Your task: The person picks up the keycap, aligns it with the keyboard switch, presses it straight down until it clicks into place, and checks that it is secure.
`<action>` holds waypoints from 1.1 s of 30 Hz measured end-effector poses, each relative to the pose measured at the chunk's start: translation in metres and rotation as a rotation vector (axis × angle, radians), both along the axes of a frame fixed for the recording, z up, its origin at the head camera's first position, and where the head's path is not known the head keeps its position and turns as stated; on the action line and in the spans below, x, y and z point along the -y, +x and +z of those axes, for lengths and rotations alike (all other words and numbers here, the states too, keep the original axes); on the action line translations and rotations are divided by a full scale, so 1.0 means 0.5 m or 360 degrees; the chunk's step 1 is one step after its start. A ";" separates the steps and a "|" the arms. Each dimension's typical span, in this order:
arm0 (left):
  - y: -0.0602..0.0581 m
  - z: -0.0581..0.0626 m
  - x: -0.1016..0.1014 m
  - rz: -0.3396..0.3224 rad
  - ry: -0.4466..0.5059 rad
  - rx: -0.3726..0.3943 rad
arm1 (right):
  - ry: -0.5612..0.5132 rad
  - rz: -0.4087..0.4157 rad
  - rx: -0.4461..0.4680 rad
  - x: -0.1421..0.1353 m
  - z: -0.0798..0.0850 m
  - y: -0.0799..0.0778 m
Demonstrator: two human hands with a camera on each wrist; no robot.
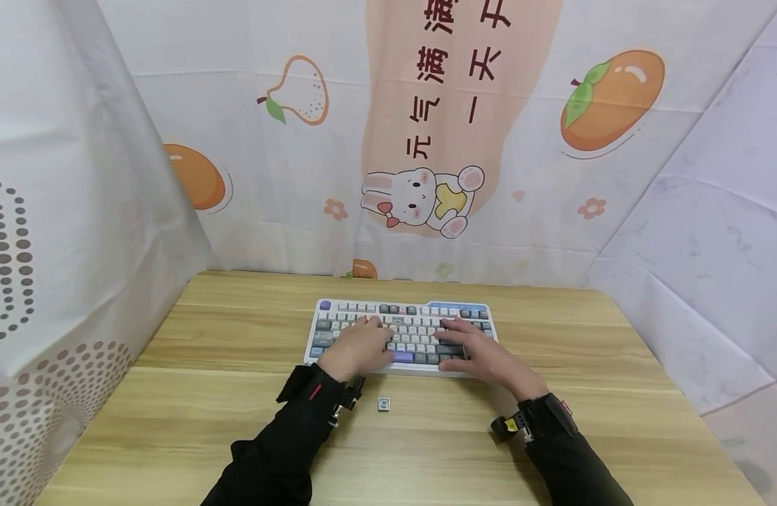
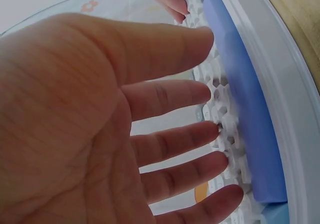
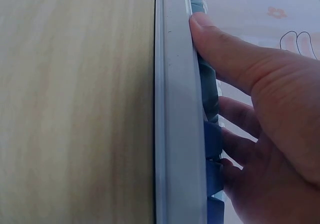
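A white-framed computer keyboard with white, grey and purple keys lies on the wooden table. Over its left part rests my left hand, palm down, fingertips right at the white keys. In the left wrist view its fingers are spread and relaxed, the thumb beside the long purple space bar. My right hand lies over the keyboard's right part, fingers reaching across the keys. In the right wrist view the right thumb touches the keys near the white front edge. Neither hand grips anything.
A small grey-and-white square piece lies on the table in front of the keyboard, between the forearms. Black wrist straps with cameras sit on both wrists. A printed curtain hangs behind the wooden table and along its sides.
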State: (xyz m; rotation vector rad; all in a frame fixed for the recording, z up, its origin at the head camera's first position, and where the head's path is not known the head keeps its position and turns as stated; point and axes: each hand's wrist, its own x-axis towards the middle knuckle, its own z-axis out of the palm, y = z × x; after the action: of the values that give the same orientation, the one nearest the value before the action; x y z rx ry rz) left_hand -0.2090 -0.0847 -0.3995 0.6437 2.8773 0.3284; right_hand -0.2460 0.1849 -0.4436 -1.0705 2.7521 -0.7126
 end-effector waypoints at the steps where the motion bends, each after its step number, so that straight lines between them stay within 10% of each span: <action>1: 0.002 0.002 0.001 -0.0015 0.0013 0.0003 | -0.0002 0.0002 -0.0004 0.000 0.000 0.000; 19: 0.049 0.038 -0.010 -0.0288 0.0099 -0.0035 | 0.0013 -0.0017 0.0011 -0.002 -0.004 -0.002; 33: 0.079 0.018 0.012 -0.0362 0.0054 0.0073 | 0.0026 -0.0029 0.0014 -0.001 -0.002 -0.002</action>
State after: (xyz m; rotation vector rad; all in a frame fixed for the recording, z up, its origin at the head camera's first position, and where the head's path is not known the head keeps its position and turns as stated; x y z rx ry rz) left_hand -0.1695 -0.0904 -0.3906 0.9461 2.7243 0.3537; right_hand -0.2470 0.1853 -0.4447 -1.0378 2.7591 -0.6940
